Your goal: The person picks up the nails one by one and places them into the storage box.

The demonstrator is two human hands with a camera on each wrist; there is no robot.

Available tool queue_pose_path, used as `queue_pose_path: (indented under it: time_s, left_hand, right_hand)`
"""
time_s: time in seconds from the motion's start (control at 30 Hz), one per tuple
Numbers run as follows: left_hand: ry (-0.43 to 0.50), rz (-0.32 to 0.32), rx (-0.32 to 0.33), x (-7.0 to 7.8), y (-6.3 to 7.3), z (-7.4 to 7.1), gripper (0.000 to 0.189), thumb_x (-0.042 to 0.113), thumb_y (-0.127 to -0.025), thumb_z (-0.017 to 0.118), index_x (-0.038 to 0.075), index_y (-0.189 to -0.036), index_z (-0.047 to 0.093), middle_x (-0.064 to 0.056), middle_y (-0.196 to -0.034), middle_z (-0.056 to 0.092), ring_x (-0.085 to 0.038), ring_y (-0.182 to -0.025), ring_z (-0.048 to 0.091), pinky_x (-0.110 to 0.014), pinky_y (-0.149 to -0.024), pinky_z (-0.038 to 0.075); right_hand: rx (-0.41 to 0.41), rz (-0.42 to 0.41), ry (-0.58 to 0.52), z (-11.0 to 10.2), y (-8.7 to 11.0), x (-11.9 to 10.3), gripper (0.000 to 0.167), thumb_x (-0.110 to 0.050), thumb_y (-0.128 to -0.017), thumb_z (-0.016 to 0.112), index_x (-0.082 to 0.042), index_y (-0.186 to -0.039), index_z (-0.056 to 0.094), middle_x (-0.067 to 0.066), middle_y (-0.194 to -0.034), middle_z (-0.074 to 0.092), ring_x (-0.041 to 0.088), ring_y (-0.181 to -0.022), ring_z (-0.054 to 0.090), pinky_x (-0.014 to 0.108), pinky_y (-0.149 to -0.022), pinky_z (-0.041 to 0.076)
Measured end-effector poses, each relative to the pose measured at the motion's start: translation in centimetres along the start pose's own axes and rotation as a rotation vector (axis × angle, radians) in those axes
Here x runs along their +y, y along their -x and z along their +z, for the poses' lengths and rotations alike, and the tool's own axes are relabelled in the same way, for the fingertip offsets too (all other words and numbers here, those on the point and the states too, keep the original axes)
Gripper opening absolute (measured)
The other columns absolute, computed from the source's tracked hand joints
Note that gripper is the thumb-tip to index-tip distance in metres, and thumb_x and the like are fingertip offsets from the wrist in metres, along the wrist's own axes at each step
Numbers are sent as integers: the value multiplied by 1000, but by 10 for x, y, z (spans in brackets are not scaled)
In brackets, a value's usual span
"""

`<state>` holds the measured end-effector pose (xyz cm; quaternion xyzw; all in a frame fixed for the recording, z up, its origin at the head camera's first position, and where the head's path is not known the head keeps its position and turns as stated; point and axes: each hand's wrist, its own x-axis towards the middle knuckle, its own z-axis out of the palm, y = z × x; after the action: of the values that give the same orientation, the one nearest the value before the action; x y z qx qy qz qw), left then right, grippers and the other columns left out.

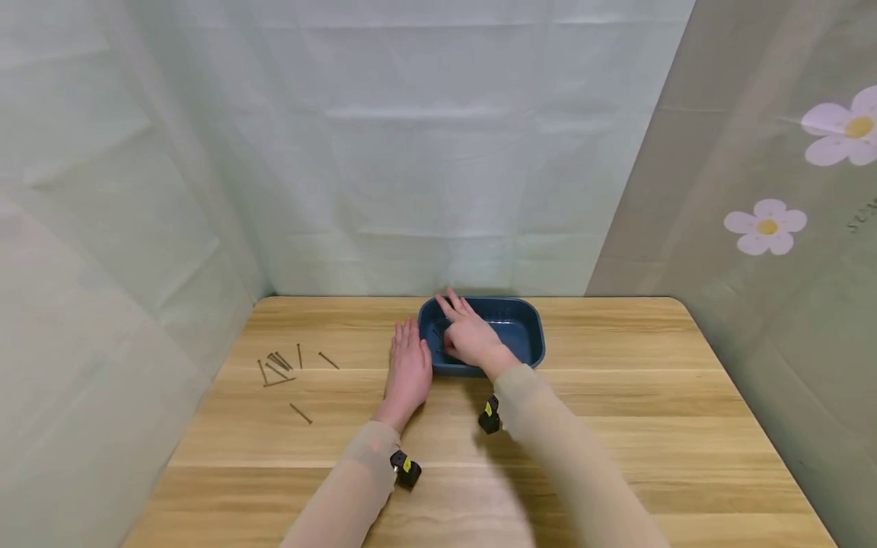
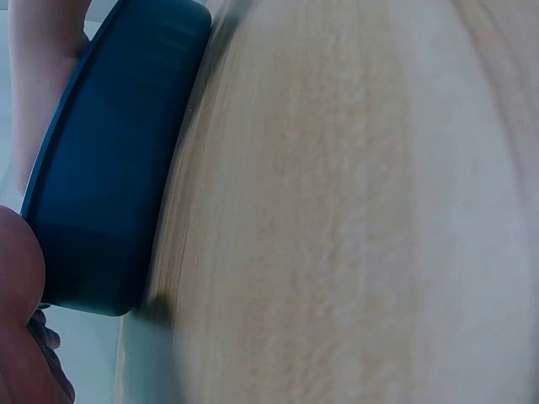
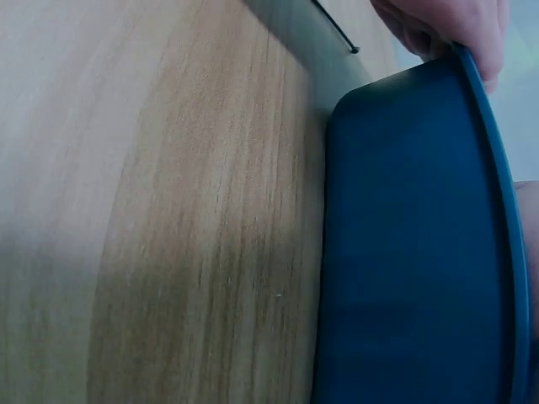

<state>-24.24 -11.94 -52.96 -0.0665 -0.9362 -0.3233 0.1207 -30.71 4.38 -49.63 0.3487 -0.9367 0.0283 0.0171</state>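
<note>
A dark blue rectangular tray (image 1: 514, 304) stands at the back edge of the wooden table. My left hand (image 1: 409, 365) rests along its left side, fingers stretched away from me, and the thumb touches the near-left corner. Over the left part of the tray is my right hand (image 1: 471, 335). Some of its fingers extend towards the far rim, while the thumb and index finger point down inside. Thin dark nails (image 1: 438, 335) show next to those fingertips; whether the fingers pinch one is hidden. Neither wrist view shows the tray's inside.
Several nails (image 1: 279, 361) lie in a loose group on the left of the table, with a single nail (image 1: 301, 413) nearer me. A nail's head (image 3: 354, 50) shows past the tray in the right wrist view. A hanging cloth (image 1: 438, 152) stands behind the table.
</note>
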Motion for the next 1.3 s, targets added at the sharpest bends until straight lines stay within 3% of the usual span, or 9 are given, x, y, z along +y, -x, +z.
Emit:
queue_pose_path:
  time_s: [0.23,0.43,0.6,0.83,1.07,1.3]
  left_hand:
    - [-4,4,-15,0,-1,0,53,12,-114,43,-17,-157,34,-35,-166,33,-50,-158,23,-61,-127,20]
    - [-13,-1,-7,-2,1,-2,52,11,-114,43,-18,-156,35,-35,-165,34,-50,-158,23,-62,-127,21]
    - [2,-14,-6,-2,7,-3,53,13,-114,43,-17,-157,34,-34,-166,33,-49,-159,22,-61,-128,20]
    - [-13,-17,-6,-6,10,-4,54,14,-115,41,-16,-158,34,-34,-167,32,-49,-159,22,-60,-128,20]
    - [-16,-6,2,-6,8,-4,53,14,-115,41,-17,-157,34,-35,-166,32,-49,-158,22,-61,-127,21]
    - [-14,-9,-7,-8,9,-2,53,13,-115,39,-18,-157,33,-35,-166,31,-49,-159,20,-61,-128,19]
  right_hand:
    - [33,35,-38,5,0,1,10,-28,-97,83,-20,-90,84,17,-177,19,40,-164,5,47,-131,13]
    - [127,116,-219,-3,9,6,20,-33,-104,73,-17,-115,80,18,-177,17,39,-164,2,46,-131,7]
    - [276,284,-376,-13,37,19,48,-27,-106,70,-9,-149,61,20,-177,16,39,-164,0,55,-130,12]
    - [458,486,-635,-7,89,39,59,-18,-107,62,4,-159,43,27,-175,17,42,-164,-3,63,-127,17]
    - [350,512,-714,6,128,52,69,-18,-111,57,13,-163,24,34,-172,13,48,-162,-6,64,-128,8]
    - [265,510,-655,17,139,52,65,-18,-115,48,17,-162,20,37,-171,14,53,-160,1,63,-128,10]
